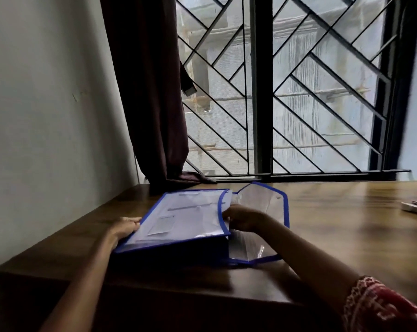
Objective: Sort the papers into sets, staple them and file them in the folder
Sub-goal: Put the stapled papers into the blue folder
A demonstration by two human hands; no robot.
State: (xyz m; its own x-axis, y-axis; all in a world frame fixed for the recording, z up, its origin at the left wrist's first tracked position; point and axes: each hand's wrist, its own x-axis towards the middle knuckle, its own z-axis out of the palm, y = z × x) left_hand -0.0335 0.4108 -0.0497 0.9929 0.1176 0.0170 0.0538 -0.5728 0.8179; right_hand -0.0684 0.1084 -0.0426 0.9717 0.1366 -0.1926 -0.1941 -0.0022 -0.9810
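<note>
The right hand (244,218) is curled at the open mouth of a clear plastic folder with blue edging (183,224), its fingers pinching the folder's curved blue-edged front edge where the pocket opens. The left hand (126,227) holds the folder's opposite, left edge, fingers wrapped over the blue border, and tips that side up off the surface. A red patterned sleeve (375,307) covers the right upper arm; the left arm is bare.

Inside the folder lie white printed papers (188,212), showing through the clear front sheet; the print is too blurred to read. The folder's transparent closing flap with blue trim (265,200) lies opened out to the right, spread flat beyond the right hand toward the table's middle.

The folder sits on a brown wooden table (334,224), near its left edge and close to the far edge by the window. At the table's right edge a small pale object (415,207) lies partly out of view; what it is cannot be told.

At the far left corner of the table a dark maroon curtain (152,92) hangs down, its hem bunched on the sill. Behind the far edge stands a window with a black diagonal metal grille (298,92), and a pale grey wall (47,104) runs along the table's left edge.
</note>
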